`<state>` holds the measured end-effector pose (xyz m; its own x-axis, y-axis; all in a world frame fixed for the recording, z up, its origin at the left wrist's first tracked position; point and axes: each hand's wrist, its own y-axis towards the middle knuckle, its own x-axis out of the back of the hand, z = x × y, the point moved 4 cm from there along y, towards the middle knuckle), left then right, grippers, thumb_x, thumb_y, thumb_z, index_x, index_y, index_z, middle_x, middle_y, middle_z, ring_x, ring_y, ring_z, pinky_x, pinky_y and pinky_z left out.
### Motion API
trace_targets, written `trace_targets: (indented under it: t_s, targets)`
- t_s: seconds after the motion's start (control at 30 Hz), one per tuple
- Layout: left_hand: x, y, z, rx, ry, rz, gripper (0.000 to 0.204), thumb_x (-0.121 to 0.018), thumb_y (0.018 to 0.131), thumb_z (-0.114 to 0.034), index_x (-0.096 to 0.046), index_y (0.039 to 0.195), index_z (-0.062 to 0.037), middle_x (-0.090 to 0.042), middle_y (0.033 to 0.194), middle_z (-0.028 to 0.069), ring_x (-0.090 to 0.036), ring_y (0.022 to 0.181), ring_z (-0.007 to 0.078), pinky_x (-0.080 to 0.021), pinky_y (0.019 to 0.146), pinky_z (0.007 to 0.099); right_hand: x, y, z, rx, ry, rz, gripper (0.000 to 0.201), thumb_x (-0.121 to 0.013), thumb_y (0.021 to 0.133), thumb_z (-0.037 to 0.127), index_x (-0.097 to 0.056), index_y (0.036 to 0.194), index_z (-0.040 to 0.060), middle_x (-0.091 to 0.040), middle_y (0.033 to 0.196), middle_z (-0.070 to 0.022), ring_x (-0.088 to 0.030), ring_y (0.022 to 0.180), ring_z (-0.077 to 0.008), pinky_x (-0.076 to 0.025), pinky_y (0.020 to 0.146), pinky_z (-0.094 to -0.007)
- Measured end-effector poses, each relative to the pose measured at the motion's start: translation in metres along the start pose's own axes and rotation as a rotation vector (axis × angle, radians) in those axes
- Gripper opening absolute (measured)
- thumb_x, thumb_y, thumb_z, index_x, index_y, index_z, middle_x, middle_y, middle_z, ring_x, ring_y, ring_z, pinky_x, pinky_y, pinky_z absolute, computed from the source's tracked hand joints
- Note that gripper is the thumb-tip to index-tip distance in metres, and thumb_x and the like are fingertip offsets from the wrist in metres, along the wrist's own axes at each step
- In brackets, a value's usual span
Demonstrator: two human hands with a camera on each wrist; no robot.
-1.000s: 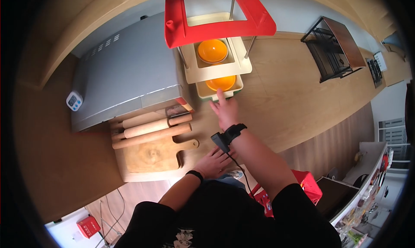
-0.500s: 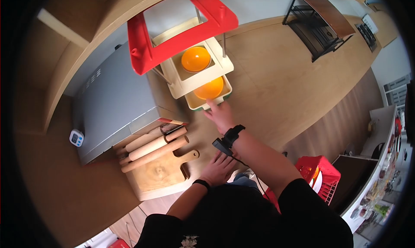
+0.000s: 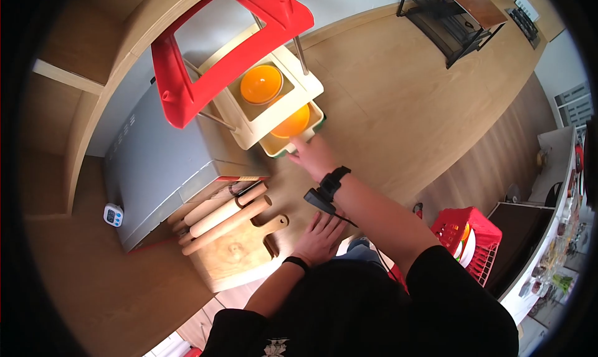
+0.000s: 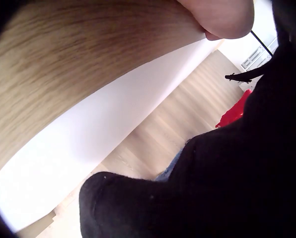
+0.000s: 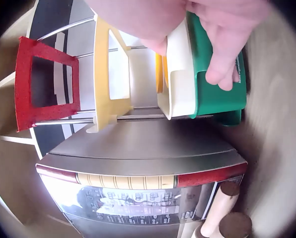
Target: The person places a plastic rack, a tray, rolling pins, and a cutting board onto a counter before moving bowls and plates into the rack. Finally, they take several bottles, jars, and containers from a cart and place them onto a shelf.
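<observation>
A three-level rack with a red top frame, a cream middle tier and a cream bottom tray stands on the counter. Orange bowls sit in it, one bowl in the middle tier and another bowl in the bottom tray. My right hand pinches the bottom tray's front wall. In the right wrist view the thumb lies at the cream side and the fingers over the green outer shell. My left hand lies flat with fingers extended at the counter's near edge, holding nothing.
Left of the rack is a grey oven, with a white timer beside it. Rolling pins lie by a cutting board. A small black-framed shelf stands far right. Below the counter is a red basket.
The head view has turned, so the rack and oven appear further left and more tilted. My right hand stays at the bottom tray's front, my left hand at the counter's edge.
</observation>
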<state>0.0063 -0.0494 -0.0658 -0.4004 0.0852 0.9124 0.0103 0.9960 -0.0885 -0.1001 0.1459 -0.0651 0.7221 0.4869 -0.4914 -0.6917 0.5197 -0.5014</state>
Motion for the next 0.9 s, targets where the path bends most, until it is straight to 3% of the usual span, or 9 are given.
trace_targets:
  t_s: [0.27,0.37,0.47,0.57,0.63,0.67,0.7,0.77,0.9]
  targets:
    - [0.001,0.002,-0.002,0.011,-0.02,0.021,0.074,-0.063,0.089,-0.03,-0.038,0.156,-0.0123,-0.039,0.161,0.0095,-0.031,0.151,0.0317,-0.022,0.124,0.0524,-0.021,0.033,0.013,-0.038,0.003,0.078,0.055,-0.076,0.094,0.029,-0.043,0.115,-0.0093,-0.053,0.118,-0.0178,-0.062,0.103,-0.0223,-0.063,0.083,-0.0335]
    - [-0.002,0.002,-0.002,0.014,-0.02,0.025,0.076,-0.066,0.088,-0.03,-0.038,0.156,-0.0122,-0.038,0.161,0.0093,-0.031,0.152,0.0315,-0.022,0.124,0.0521,-0.023,0.028,0.013,-0.034,0.011,0.058,0.054,-0.074,0.095,0.028,-0.041,0.12,-0.0069,-0.053,0.106,-0.0114,-0.063,0.098,-0.0195,-0.062,0.092,-0.0353]
    - [-0.004,0.001,-0.002,0.015,-0.014,0.02,0.077,-0.067,0.087,-0.031,-0.039,0.156,-0.0128,-0.037,0.162,0.009,-0.031,0.152,0.0315,-0.022,0.124,0.0523,-0.019,0.03,0.012,-0.039,-0.016,0.097,0.063,-0.077,0.093,0.036,-0.041,0.11,-0.0121,-0.058,0.108,-0.0192,-0.068,0.088,-0.0223,-0.064,0.074,-0.0329]
    - [-0.007,0.001,-0.002,0.002,0.006,-0.034,0.067,-0.071,0.082,-0.033,-0.052,0.143,-0.0117,-0.048,0.151,0.0128,-0.035,0.148,0.0367,-0.021,0.124,0.0555,-0.006,0.021,0.004,-0.009,-0.254,0.039,0.064,-0.08,0.089,0.042,-0.049,0.1,-0.0124,-0.067,0.091,-0.0186,-0.071,0.074,-0.0204,-0.061,0.063,-0.0313]
    - [-0.013,0.0,-0.001,-0.002,0.017,-0.035,0.066,-0.071,0.082,-0.033,-0.053,0.142,-0.0115,-0.049,0.151,0.0132,-0.035,0.148,0.0368,-0.021,0.124,0.0556,0.02,-0.001,-0.004,0.176,-0.509,0.066,0.056,-0.081,0.086,0.045,-0.059,0.089,-0.0058,-0.069,0.076,-0.0153,-0.071,0.066,-0.0186,-0.055,0.06,-0.0327]
    - [-0.016,-0.001,0.0,0.005,0.028,-0.041,0.065,-0.07,0.082,-0.034,-0.053,0.141,-0.0113,-0.049,0.15,0.0136,-0.035,0.147,0.0368,-0.021,0.124,0.0558,0.035,-0.017,-0.011,0.238,-0.457,0.09,0.051,-0.08,0.088,0.042,-0.061,0.093,-0.0054,-0.069,0.075,-0.0137,-0.07,0.067,-0.0195,-0.055,0.063,-0.0342]
    - [-0.02,-0.003,0.002,0.057,0.07,0.099,0.071,-0.067,0.086,-0.035,-0.046,0.151,-0.0142,-0.041,0.159,0.01,-0.031,0.151,0.0335,-0.02,0.125,0.0532,0.055,-0.031,-0.014,0.353,-0.604,0.143,0.039,-0.074,0.094,0.032,-0.063,0.1,-0.0039,-0.07,0.079,-0.0109,-0.069,0.068,-0.0178,-0.055,0.064,-0.0321]
    - [-0.016,-0.002,0.003,0.017,0.111,0.046,0.071,-0.068,0.084,-0.036,-0.048,0.148,-0.0124,-0.041,0.158,0.0135,-0.03,0.15,0.0364,-0.02,0.124,0.0549,0.093,-0.097,-0.008,0.194,-0.339,0.059,0.017,-0.067,0.099,0.019,-0.062,0.096,0.0039,-0.067,0.078,-0.0045,-0.064,0.07,-0.0115,-0.052,0.062,-0.0267]
    - [-0.013,0.006,-0.001,0.036,0.051,0.115,0.074,-0.067,0.084,-0.034,-0.046,0.149,-0.0076,-0.037,0.16,0.0187,-0.026,0.152,0.0405,-0.019,0.124,0.0564,0.221,-0.217,-0.012,0.174,-0.285,-0.239,0.016,-0.063,0.101,0.016,-0.063,0.107,0.001,-0.067,0.079,-0.0062,-0.065,0.069,-0.0125,-0.053,0.062,-0.0278]
